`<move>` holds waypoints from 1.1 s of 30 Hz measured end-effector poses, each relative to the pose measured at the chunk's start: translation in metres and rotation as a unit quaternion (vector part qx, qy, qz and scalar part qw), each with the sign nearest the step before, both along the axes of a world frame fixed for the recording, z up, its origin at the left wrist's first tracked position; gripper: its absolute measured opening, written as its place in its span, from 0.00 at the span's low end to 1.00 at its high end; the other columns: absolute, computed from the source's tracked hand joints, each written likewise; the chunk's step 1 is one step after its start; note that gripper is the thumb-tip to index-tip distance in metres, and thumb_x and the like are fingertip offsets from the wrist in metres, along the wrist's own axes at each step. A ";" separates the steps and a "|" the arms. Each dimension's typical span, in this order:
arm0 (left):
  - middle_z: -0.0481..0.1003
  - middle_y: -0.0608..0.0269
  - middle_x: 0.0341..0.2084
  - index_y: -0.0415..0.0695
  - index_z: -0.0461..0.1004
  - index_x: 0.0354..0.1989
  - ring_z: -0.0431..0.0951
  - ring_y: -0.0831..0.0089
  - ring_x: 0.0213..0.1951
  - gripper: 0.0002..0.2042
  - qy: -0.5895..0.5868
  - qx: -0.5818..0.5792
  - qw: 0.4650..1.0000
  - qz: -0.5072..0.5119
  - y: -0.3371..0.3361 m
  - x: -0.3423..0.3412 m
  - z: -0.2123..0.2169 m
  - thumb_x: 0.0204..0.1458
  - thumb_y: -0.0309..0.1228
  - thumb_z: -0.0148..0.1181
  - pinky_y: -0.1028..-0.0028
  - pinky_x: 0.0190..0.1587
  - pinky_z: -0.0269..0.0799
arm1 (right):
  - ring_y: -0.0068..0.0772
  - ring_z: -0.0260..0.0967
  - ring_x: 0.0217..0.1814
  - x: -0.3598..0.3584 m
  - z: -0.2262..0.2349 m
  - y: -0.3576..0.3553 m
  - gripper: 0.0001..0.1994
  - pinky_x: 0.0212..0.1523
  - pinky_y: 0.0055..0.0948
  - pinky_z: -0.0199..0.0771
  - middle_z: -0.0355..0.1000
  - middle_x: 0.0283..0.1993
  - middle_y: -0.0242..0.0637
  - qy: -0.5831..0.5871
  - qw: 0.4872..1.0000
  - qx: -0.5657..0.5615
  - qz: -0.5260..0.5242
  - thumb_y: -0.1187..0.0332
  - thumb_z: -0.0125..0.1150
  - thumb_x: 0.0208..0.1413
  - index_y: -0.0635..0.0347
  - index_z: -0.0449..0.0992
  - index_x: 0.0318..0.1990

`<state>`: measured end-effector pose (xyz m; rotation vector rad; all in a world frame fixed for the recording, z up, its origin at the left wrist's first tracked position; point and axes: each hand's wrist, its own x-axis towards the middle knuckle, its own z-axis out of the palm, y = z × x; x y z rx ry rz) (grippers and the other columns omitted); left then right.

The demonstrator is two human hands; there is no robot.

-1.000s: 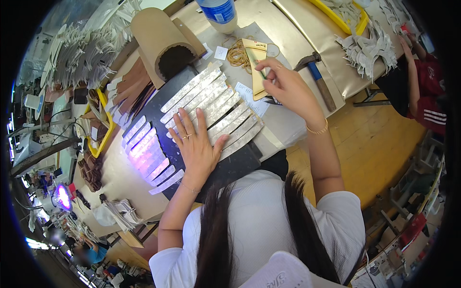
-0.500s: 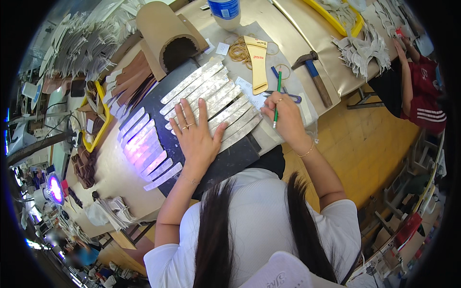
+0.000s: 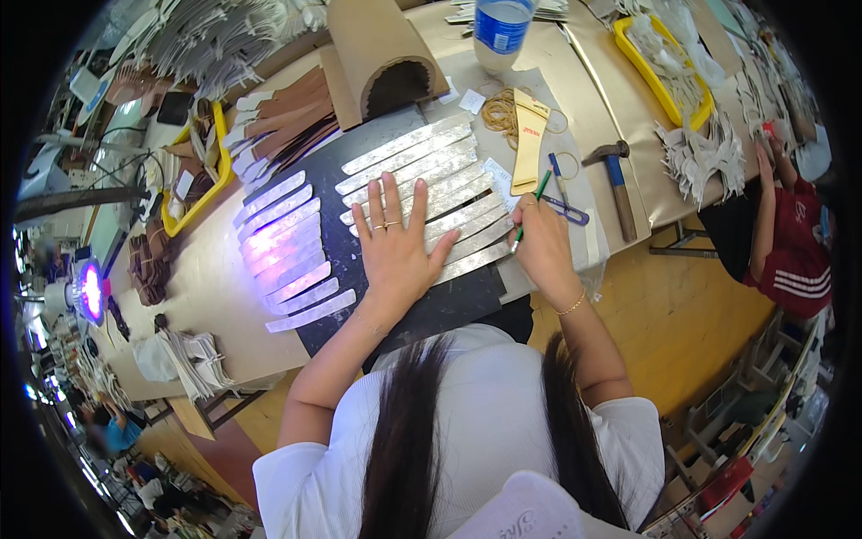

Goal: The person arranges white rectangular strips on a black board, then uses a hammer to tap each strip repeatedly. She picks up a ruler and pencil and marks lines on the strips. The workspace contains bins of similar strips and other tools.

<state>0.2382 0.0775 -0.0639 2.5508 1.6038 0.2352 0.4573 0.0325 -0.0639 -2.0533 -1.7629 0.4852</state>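
The left hand (image 3: 395, 256) stays flat on the silvery strips (image 3: 449, 169), fingers fanned apart, as a second ago; the right hand (image 3: 545, 242), then raised over the yellow flared piece (image 3: 530, 144), is now down at the strips' right ends, its fingers pinched round a green pencil (image 3: 544, 183). From the left, a second group of strips (image 3: 285, 242), narrow and round-ended, glows violet; the main group lies slanted across a matte black board (image 3: 449, 305), mottled and shiny. Right of these come the smooth, waisted yellow piece and a hammer (image 3: 620, 193) with a blue-and-brown handle on the desk (image 3: 197, 287).
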 end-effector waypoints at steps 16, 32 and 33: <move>0.47 0.44 0.73 0.43 0.56 0.71 0.43 0.48 0.74 0.37 -0.247 0.049 0.967 -0.028 -0.007 -0.016 0.022 0.59 0.51 0.58 0.48 0.72 0.38 | 0.22 0.70 0.37 0.051 0.104 -0.029 0.16 0.38 0.22 0.72 0.76 0.34 0.38 0.389 0.913 0.056 -0.106 0.85 0.69 0.48 0.60 0.65 0.32; 0.76 0.59 0.35 0.41 0.77 0.55 0.75 0.72 0.36 0.19 -0.745 0.003 0.665 0.053 -0.033 -0.156 0.121 0.56 0.32 0.65 0.74 0.38 0.70 | 0.26 0.74 0.43 -0.142 0.105 0.034 0.10 0.49 0.26 0.72 0.78 0.43 0.42 0.446 0.845 -0.012 0.295 0.66 0.60 0.64 0.62 0.69 0.44; 0.76 0.60 0.34 0.41 0.78 0.54 0.74 0.73 0.35 0.18 -0.662 0.041 0.743 0.091 -0.027 -0.170 0.123 0.55 0.31 0.66 0.75 0.36 0.70 | 0.27 0.74 0.44 -0.141 0.105 0.037 0.12 0.50 0.27 0.72 0.78 0.43 0.42 0.423 0.861 0.017 0.283 0.62 0.57 0.66 0.62 0.69 0.47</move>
